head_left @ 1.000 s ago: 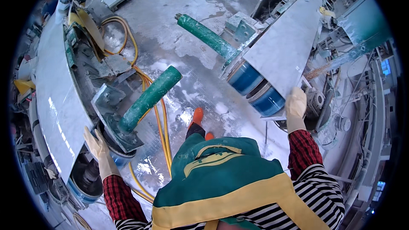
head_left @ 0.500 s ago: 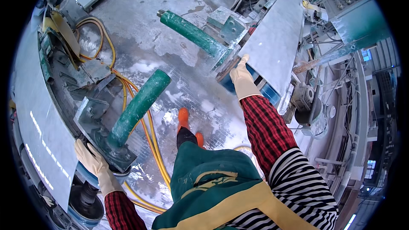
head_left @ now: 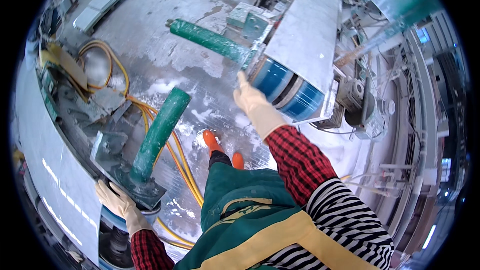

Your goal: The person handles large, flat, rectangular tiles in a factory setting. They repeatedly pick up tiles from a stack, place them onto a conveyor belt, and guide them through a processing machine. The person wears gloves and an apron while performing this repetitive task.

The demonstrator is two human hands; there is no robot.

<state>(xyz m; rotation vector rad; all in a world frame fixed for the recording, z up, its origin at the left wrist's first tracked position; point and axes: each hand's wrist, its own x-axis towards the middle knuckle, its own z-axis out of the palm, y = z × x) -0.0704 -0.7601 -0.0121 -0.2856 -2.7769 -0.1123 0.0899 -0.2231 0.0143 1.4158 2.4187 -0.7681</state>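
Note:
My right hand [head_left: 251, 99], in a cream rubber glove, hangs in the air with fingers stretched and nothing in its grasp. It is near the end of the right-hand machine, just left of two blue banded rollers [head_left: 272, 77]. A pale, flat slab [head_left: 305, 30] lies on that machine, beyond the rollers. My left hand [head_left: 119, 202], gloved alike, rests with extended fingers at the edge of another pale slab [head_left: 50, 145] on the left. Close to that hand stands a green cylinder [head_left: 161, 135] on a metal bracket.
A second green cylinder [head_left: 207, 40] juts from the right machine. Yellow hoses [head_left: 182, 162] run across the wet floor beside my orange boots [head_left: 212, 141]. Stacked panels [head_left: 106, 4] lie at the far left. A motor [head_left: 351, 90] sits to the right of the rollers.
My right hand has come off the right slab's near edge and moved left. That slab has slid farther away, exposing more of the blue rollers. My left hand stays at its slab's edge.

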